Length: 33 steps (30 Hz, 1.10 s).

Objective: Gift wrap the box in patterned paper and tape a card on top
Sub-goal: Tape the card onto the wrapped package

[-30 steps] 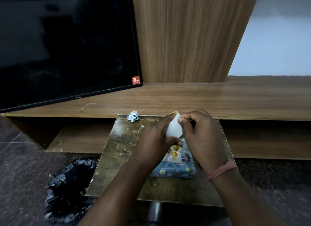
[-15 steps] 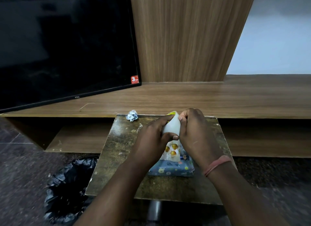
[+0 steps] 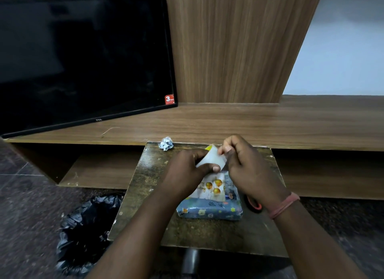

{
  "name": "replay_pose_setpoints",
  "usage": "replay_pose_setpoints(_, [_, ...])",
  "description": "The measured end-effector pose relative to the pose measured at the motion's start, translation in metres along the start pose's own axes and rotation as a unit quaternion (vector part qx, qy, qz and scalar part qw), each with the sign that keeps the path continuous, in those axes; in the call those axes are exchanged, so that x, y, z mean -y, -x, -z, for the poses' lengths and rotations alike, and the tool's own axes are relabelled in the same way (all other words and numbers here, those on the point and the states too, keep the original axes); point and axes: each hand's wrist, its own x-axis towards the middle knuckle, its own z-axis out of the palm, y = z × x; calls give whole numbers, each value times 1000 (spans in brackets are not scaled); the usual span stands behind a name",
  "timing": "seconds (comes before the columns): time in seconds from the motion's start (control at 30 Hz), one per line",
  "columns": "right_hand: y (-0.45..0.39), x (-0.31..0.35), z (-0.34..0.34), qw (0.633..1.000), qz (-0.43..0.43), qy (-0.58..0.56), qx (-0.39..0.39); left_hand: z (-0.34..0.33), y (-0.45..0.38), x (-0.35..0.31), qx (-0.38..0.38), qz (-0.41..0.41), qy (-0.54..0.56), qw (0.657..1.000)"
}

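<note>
A black bin bag (image 3: 87, 233) sits on the floor at the left, beside the worn little table (image 3: 145, 195). The left hand (image 3: 187, 172) grips a tape roll (image 3: 212, 160) above the wrapped box (image 3: 209, 211), and the right hand (image 3: 247, 166) pinches the tape's end at the roll. The shiny blue box with its balloon card (image 3: 214, 188) lies mid-table, partly hidden by both hands.

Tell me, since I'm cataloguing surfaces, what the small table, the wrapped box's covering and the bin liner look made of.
The small table looks like wood or board with a worn, glossy, speckled top and chipped edges. The wrapped box is covered in blue printed paper, slightly shiny, creased at its corners. The bin liner looks like thin black plastic film, crumpled and glinting.
</note>
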Motion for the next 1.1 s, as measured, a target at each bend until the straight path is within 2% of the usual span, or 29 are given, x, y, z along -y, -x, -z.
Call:
replay_pose_setpoints(0.07, [-2,7,2,999,-2,-46,-22,5,-3,3,-21,21,0,1000])
replay_pose_setpoints(0.2, [-8,2,5,989,-55,-112,-76,15,-3,1,-25,40,77,996])
replay_pose_setpoints(0.3, [-5,-6,3,985,-114,-131,-5,11,-1,1,-18,24,73,997])
replay_pose_setpoints(0.4, [-4,-7,0,990,-109,-75,46,10,0,-2,-2,-4,71,997])
replay_pose_setpoints(0.53, [-3,-6,-5,984,-141,-105,7,8,3,-4,-5,-28,65,998])
replay_pose_setpoints(0.73, [-7,-17,-11,956,-204,-210,-20,9,1,2,-18,7,88,996])
replay_pose_setpoints(0.83, [-7,-14,-10,947,-204,-246,-21,10,1,4,-15,9,97,995])
replay_pose_setpoints(0.97, [-7,-11,-7,950,-201,-235,-34,10,2,2,-16,5,89,996])
replay_pose_setpoints(1.1, [-5,-6,-8,982,-152,-111,-33,8,0,-1,-25,11,78,997])
